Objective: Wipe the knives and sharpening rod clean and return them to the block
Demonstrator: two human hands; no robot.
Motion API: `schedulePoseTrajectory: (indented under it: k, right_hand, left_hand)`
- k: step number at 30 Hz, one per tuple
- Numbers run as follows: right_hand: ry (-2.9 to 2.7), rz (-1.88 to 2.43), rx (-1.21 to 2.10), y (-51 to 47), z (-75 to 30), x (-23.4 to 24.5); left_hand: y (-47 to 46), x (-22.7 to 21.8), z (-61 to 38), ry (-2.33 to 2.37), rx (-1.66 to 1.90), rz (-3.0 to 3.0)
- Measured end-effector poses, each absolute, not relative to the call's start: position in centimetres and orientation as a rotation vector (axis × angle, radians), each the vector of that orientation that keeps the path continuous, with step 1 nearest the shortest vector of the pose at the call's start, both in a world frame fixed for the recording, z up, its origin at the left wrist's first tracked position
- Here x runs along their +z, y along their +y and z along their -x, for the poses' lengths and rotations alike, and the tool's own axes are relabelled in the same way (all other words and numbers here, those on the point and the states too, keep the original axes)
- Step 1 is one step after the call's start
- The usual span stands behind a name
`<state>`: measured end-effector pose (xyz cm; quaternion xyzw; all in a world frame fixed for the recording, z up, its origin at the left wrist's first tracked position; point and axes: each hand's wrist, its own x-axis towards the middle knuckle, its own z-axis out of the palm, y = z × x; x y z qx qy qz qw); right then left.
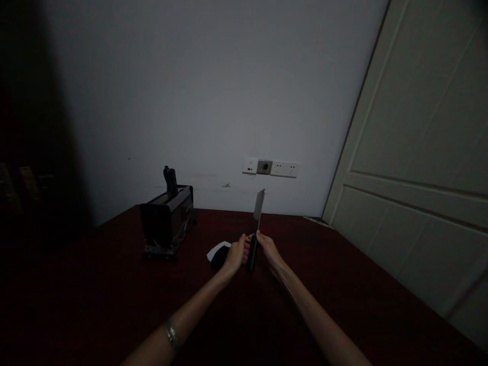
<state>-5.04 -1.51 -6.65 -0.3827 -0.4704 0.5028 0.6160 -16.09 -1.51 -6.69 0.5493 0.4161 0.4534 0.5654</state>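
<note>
A kitchen knife with a broad, cleaver-like blade [259, 206] and a black handle [252, 256] is held upright in front of me, blade up. My right hand [268, 249] grips it from the right, thumb near where the blade meets the handle. From the other side my left hand [237, 252] closes its fingers against the handle. Just behind my left wrist lies a small white and black object [219, 254], partly hidden; its kind is unclear in the dim light.
On the left of the dark red table [312, 284] stands a dark knife block [168, 221] with black handles [170, 181] sticking out of its top. Wall sockets [284, 169] sit above the table's back edge. A pale panelled door [415, 168] borders the right side.
</note>
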Motion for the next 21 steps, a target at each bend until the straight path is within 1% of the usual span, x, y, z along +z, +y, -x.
schedulePoseTrajectory:
  k: [4, 9, 12, 19, 21]
  right_hand:
    - [-1.121, 0.920, 1.196, -2.3, 6.2, -6.4]
    - [-1.123, 0.943, 1.171, -2.6, 7.2, -6.4]
    - [-1.089, 0.935, 1.171, -2.7, 7.6, -6.5]
    - [-0.958, 0.743, 1.485, -3.4, 7.3, -6.2]
    - [-0.975, 0.777, 1.541, -3.3, 6.7, -6.4]
  left_hand:
    - [-2.1, -7.0, 15.6, 0.893, 0.981, -1.199]
    - [-2.7, -7.0, 15.4, 0.891, 1.092, -1.153]
    - [-2.8, -6.5, 15.6, 0.910, 1.096, -1.137]
    - [-2.8, -6.0, 16.6, 0.919, 1.045, -1.039]
    - [-2.6, -5.9, 16.9, 0.884, 1.021, -1.003]
